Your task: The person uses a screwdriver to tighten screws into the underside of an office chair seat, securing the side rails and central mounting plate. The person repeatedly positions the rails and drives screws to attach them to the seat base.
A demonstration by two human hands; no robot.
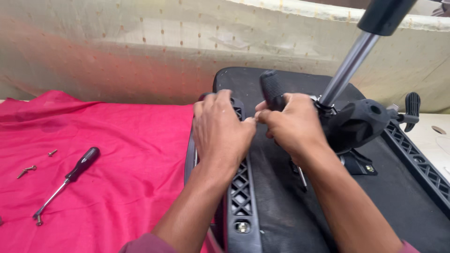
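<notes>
Red cloth [117, 154] underneath; right hand [293, 124] grip around upright black screwdriver handle [272, 89]; left hand [220, 129] clasping armrest bracket [241, 187].

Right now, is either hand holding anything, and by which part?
The right hand grips a black ribbed-handled screwdriver by its handle's lower part. The left hand rests over the black plastic lattice armrest bracket; a closed grip cannot be told.

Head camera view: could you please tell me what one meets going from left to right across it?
Loose screws → screwdriver on the red cloth → left hand on the chair armrest bracket → right hand gripping a black tool handle → chrome gas cylinder → black lever knob.
</notes>
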